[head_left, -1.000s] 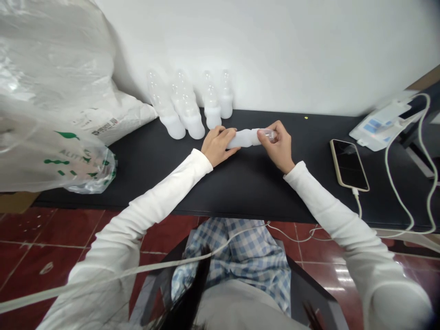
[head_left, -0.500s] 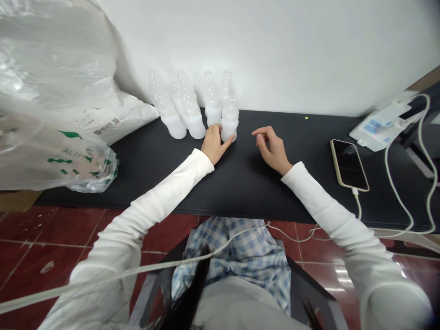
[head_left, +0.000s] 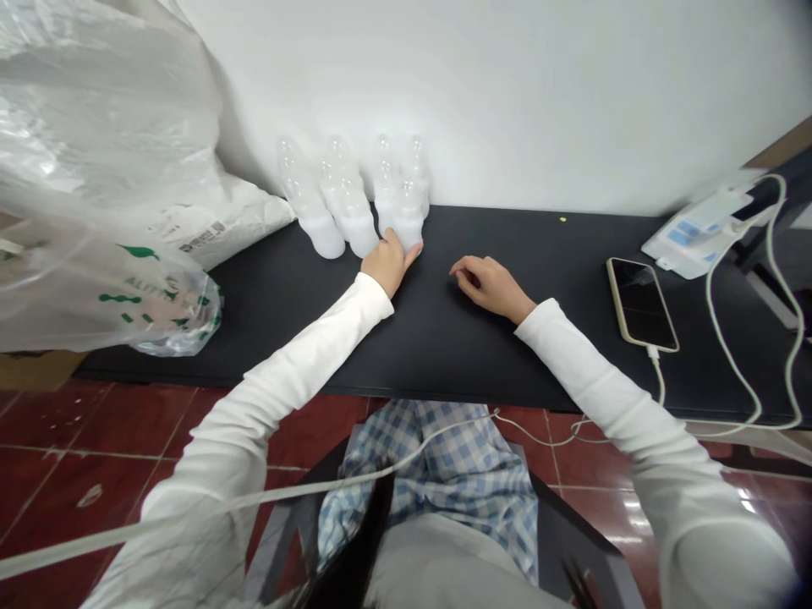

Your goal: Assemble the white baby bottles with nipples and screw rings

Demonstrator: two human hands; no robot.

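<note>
Several white bottle-shaped pieces with clear, rounded tops stand along the wall at the back of the black desk (head_left: 482, 355). My left hand (head_left: 389, 262) grips the base of the front piece (head_left: 408, 222) at the right end of the row, thumb on its right side. That piece stands close against the clear-topped piece (head_left: 384, 186) to its left. Farther left are two more white bases (head_left: 359, 233), (head_left: 325, 237). My right hand (head_left: 488, 286) rests above the desk to the right, fingers loosely curled and a gap by the thumb, with nothing visible in it.
Large plastic bags (head_left: 95, 169) fill the left side. At right lie a phone (head_left: 643, 303) on a charging cable (head_left: 716, 321) and a white packet (head_left: 691, 233). A white cord (head_left: 272, 499) crosses in front of my lap.
My left hand has shifted the front right piece leftward, close to its neighbour. My right hand has moved slightly left and lower, its fingers more curled.
</note>
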